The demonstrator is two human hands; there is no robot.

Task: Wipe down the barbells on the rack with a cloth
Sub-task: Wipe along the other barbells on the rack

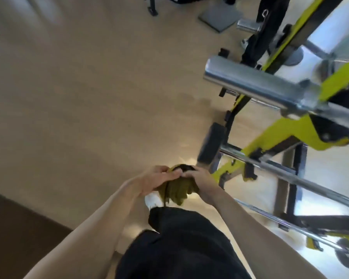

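An olive-green cloth (178, 191) is bunched between both hands at lower centre, above my black trousers. My left hand (154, 181) grips its left side and my right hand (201, 183) grips its right side, fingertips meeting on top. To the right stands a yellow-green rack (286, 129) holding chrome barbells: a thick sleeve end (250, 81) at the top, a thinner bar (302, 180) lower down, and another bar (274, 217) below that. Both hands are left of the rack and touch no bar.
Light wooden floor fills the left and centre. A black weight plate (211, 146) leans at the rack's base. A grey mat (220, 17) and black equipment legs lie at the top. A dark brown area (18, 228) sits lower left. My white shoe (152, 200) shows under the cloth.
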